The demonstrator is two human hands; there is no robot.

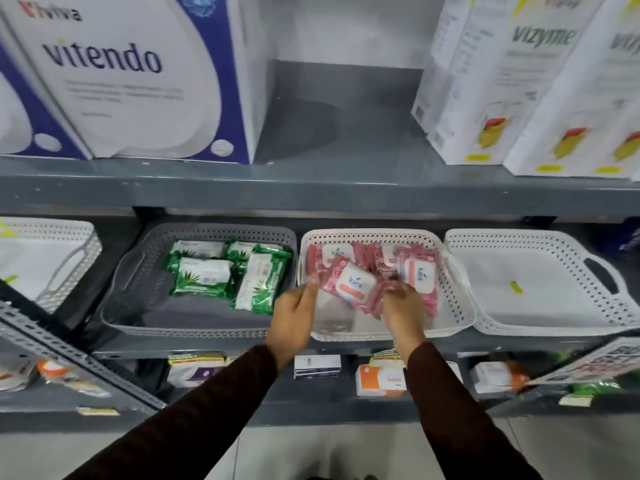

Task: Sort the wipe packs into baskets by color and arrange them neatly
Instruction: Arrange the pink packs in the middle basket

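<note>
A pink wipe pack (351, 284) with a white lid is held over the middle white basket (460, 306). My left hand (294, 317) pinches its left edge and my right hand (403, 308) grips its right edge. Several more pink packs (417, 271) lie piled in the back of that basket. The grey basket (138, 289) to the left holds several green wipe packs (204, 275) in its back right part.
A white basket (540, 289) at the right has only a small yellow tag in it. Another white basket (52, 268) is at far left. Large boxes (131, 77) stand on the shelf above; more goods sit on the shelf below.
</note>
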